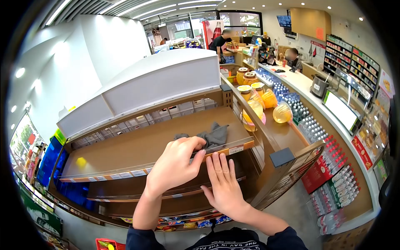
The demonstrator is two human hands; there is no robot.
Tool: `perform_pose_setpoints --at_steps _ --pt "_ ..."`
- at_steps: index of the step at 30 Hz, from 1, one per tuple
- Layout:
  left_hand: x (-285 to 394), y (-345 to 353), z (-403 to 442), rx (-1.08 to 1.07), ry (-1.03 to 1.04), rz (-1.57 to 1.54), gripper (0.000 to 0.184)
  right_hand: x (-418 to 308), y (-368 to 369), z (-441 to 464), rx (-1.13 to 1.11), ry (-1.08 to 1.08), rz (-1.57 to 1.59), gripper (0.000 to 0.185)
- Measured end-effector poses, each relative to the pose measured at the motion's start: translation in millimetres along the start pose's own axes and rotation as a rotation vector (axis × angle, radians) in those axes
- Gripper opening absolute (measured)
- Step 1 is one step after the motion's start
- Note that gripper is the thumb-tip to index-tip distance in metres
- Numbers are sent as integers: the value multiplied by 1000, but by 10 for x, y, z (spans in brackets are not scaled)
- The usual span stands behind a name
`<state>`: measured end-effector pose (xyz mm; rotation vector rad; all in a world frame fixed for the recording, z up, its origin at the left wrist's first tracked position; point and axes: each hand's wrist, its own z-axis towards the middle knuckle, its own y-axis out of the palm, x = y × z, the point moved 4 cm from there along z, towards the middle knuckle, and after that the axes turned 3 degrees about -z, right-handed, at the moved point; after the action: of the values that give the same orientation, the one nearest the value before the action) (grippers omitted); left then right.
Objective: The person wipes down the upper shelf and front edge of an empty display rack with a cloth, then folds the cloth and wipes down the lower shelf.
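Observation:
A crumpled grey cloth (216, 136) lies on the brown top shelf (137, 143), near its right front corner. My left hand (177, 162) is at the shelf's front edge with its fingers curled at the cloth's left end; the fingertips are partly hidden. Just right of it, my right hand (225, 183) has its fingers stretched out, their tips against the price-label strip (236, 149) on the front edge. Nothing shows in my right hand. A transparent guard runs along the shelf front.
Jars (244, 92) and a round yellow container (282, 112) stand right of the shelf post. Bottles (314, 128) line the counter (333, 110). Lower shelves hold snack packs (204, 223). A person (221, 41) stands at the back; another (294, 60) is behind the counter. A red basket (109, 243) is below.

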<state>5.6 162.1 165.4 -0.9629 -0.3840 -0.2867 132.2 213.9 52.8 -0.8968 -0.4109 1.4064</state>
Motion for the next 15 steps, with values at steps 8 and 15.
perform_pose_setpoints --at_steps 8,15 --pt "114 120 171 -25 66 97 17 -17 -65 8 0 14 58 82" --pt "174 248 291 -64 26 92 17 -105 -119 37 10 38 57 74"
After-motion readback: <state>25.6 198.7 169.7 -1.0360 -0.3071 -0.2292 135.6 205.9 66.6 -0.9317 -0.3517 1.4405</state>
